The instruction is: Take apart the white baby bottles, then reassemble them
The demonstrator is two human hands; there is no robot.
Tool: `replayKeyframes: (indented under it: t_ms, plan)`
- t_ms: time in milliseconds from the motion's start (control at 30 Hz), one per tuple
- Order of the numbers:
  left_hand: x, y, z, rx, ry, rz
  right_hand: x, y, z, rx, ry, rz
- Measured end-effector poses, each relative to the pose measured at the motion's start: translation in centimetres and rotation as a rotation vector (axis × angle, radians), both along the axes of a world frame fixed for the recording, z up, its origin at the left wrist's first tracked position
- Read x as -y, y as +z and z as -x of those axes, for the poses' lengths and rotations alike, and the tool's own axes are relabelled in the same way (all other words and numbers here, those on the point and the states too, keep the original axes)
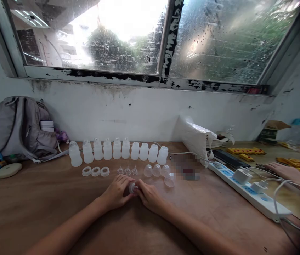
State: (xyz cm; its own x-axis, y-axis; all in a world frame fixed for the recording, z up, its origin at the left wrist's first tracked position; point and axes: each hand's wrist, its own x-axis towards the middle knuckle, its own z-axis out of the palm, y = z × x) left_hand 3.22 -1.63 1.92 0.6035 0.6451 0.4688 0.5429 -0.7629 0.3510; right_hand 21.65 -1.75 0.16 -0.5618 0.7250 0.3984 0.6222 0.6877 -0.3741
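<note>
My left hand (118, 191) is closed around a whitish bottle collar ring (131, 187), low over the table. With its fingers pinched, my right hand (149, 196) grips a clear bottle nipple (136, 187) at the ring's right side; the fingers hide part of both. Just beyond my hands lie three collar rings (96, 171), three clear nipples (127, 171) and several clear dome caps (156, 170), one of them (169, 182) nearer and tilted. Behind these stands a row of frosted baby bottles (107, 149). The left ones wear tops and caps; the right ones (153, 153) have open necks.
A grey backpack (19, 127) and a round pale disc (8, 170) are at the left. To the right sit a white bag (194, 136), a power strip (245, 187) with plugs and cables, and yellow parts (247, 151). Another person's hand (285, 171) reaches in there.
</note>
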Motion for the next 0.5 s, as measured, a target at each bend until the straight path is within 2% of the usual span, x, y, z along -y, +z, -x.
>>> replayKeyframes:
  t_ms: [500]
  plan:
    - [0.16, -0.29, -0.24, 0.008, 0.039, -0.021, 0.11, 0.06, 0.31, -0.032, 0.003, -0.011]
